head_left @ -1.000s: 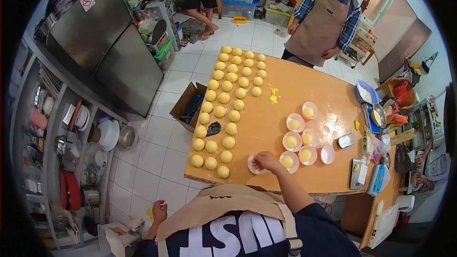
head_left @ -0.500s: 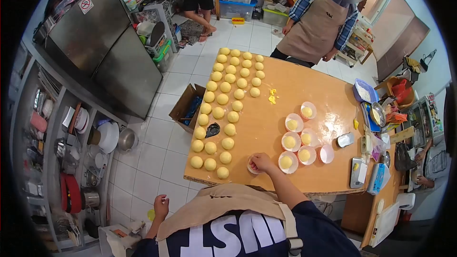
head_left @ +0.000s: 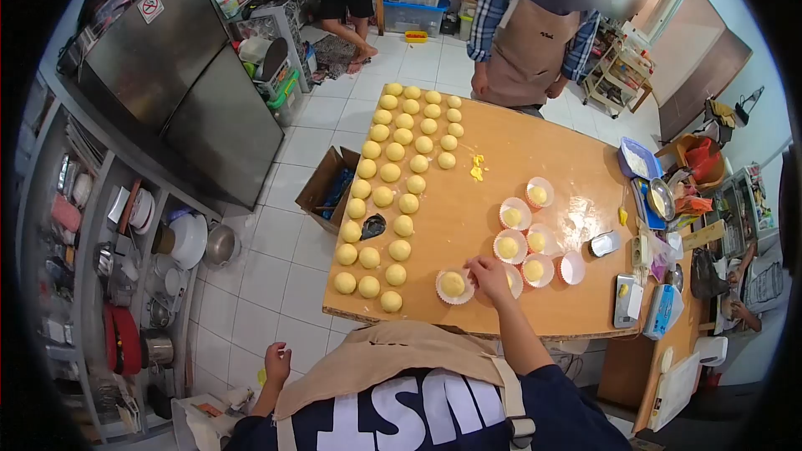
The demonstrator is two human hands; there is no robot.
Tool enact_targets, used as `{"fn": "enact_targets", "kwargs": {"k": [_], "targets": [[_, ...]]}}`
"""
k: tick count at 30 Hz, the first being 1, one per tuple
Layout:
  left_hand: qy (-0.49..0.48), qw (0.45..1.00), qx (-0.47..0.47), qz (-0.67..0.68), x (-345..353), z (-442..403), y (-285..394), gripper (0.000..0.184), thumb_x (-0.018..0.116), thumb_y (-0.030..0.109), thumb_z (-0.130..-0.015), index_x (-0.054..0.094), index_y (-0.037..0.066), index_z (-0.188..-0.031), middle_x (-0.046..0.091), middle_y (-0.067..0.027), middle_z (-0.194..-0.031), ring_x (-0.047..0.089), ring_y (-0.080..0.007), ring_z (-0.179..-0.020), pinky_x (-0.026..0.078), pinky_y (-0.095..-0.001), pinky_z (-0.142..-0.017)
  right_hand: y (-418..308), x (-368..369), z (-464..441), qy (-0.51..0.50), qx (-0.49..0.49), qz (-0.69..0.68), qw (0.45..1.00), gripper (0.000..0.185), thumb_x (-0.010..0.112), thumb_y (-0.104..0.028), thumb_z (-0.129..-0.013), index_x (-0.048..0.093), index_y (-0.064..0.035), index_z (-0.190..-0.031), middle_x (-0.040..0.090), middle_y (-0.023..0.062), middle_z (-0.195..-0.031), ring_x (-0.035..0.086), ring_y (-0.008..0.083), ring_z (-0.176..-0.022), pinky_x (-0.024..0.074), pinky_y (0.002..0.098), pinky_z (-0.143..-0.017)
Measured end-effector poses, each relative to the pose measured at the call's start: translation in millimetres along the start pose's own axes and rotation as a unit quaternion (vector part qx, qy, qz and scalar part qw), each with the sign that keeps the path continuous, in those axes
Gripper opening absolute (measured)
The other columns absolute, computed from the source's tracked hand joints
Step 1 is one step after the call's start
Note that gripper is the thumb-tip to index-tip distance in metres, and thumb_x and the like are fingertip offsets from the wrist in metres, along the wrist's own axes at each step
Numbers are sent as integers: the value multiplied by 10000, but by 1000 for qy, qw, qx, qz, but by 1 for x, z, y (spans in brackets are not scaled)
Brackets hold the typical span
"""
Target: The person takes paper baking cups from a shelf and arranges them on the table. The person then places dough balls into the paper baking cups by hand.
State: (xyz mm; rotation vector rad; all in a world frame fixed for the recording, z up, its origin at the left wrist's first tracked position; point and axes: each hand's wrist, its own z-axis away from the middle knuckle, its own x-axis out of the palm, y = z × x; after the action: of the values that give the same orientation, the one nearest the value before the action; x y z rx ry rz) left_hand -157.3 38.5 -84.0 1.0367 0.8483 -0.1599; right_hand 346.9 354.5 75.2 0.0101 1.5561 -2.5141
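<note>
My right hand (head_left: pixel 490 277) hovers over the table's near part, fingers loosely bent and apart, with nothing seen in them. Just left of its fingertips stands a white paper baking cup (head_left: pixel 443 294) with a yellow dough ball (head_left: pixel 452 285) inside. Partly under the hand is another filled paper cup (head_left: pixel 514 282). My left hand (head_left: pixel 278 362) hangs off the table by my side, its fingers curled in and nothing visible in them. Rows of round yellow dough balls (head_left: pixel 390 172) lie along the table's left side.
More filled paper cups (head_left: pixel 537 192) and an empty cup (head_left: pixel 571 269) stand right of centre on the table (head_left: pixel 518 142). A metal tin (head_left: pixel 605 243), a scale (head_left: pixel 627 301) and a tissue pack (head_left: pixel 662 314) lie further right. A person in an apron (head_left: pixel 535 42) stands across the table.
My right hand has moved right, off the paper cup at the near edge, leaving its dough ball in view. The person across has shifted left and closer to the table.
</note>
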Motion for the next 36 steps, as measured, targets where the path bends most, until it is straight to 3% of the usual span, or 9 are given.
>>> {"fn": "enact_targets", "kwargs": {"k": [3, 6, 9, 13, 18, 22, 25, 30, 36], "targets": [[-14, 999, 14, -33, -1, -3, 9, 240, 674, 108, -790, 597, 32, -1005, 594, -129, -999, 615, -235, -834, 511, -349, -729, -2, 7, 21, 100, -239, 295, 920, 171, 567, -155, -875, 655, -15, -920, 656, 82, -860, 634, 239, -755, 502, 371, -657], [-5, 996, 59, -67, -1, -5, 23, 244, 676, 104, -790, 595, 32, -1009, 592, -129, -1005, 617, -236, -832, 514, -348, -724, 17, 17, 31, -2, -353, 450, 820, 202, 564, -140, -851, 641, -6, -981, 642, 135, -1036, 618, 303, -958, 486, 455, -827], [-2, 994, 96, -59, 1, -8, 22, 254, 681, 97, -788, 592, 34, -1018, 590, -126, -1011, 619, -234, -823, 515, -344, -720, 35, 24, 36, -44, -412, 531, 739, 221, 550, -95, -827, 628, -18, -1020, 611, 149, -1113, 595, 309, -996, 456, 454, -894], [-8, 998, 54, -42, 0, -11, 20, 262, 680, 87, -787, 590, 37, -1028, 589, -127, -1015, 619, -233, -812, 514, -343, -716, 19, 20, 35, -63, -274, 492, 824, 281, 540, -37, -793, 599, -33, -1069, 578, 119, -1152, 567, 298, -1035, 478, 395, -878], [-12, 998, 64, -27, -3, -12, 12, 239, 663, 87, -797, 598, 40, -1022, 594, -125, -996, 616, -236, -842, 511, -348, -722, 21, 22, 30, 7, -326, 466, 822, 246, 547, -4, -758, 637, -41, -985, 630, 93, -994, 589, 299, -964, 487, 381, -827], [12, 984, 159, -72, -5, -19, 71, 204, 648, 95, -798, 614, 45, -992, 602, -126, -1005, 590, -284, -919, 479, -379, -815, 10, 15, 26, 80, -378, 444, 809, 197, 561, -22, -749, 672, -61, -906, 654, 61, -924, 585, 263, -943, 483, 369, -795], [-6, 959, 265, -102, 6, -38, 162, 206, 648, 112, -793, 624, 53, -989, 607, -132, -1033, 560, -322, -977, 439, -403, -887, 12, 0, 24, 54, -356, 487, 796, 184, 584, -68, -751, 687, -88, -901, 662, 40, -977, 577, 227, -945, 465, 363, -806], [-167, 880, 441, -63, 63, -50, 308, 302, 656, 235, -795, 629, 77, -1051, 601, -110, -1116, 533, -321, -1093, 383, -442, -967, 20, -5, 35, -19, -373, 549, 748, 227, 600, -99, -748, 688, -119, -956, 659, 4, -1054, 573, 209, -942, 435, 361, -823], [-258, 736, 575, -246, 144, -32, 379, 646, 613, 411, -834, 416, 102, -1366, 416, -82, -1421, 338, -345, -1328, 286, -529, -1053, 23, -10, 40, 5, -367, 535, 761, 281, 642, -131, -713, 681, -121, -992, 645, -12, -1075, 558, 204, -975, 429, 351, -838]]}}
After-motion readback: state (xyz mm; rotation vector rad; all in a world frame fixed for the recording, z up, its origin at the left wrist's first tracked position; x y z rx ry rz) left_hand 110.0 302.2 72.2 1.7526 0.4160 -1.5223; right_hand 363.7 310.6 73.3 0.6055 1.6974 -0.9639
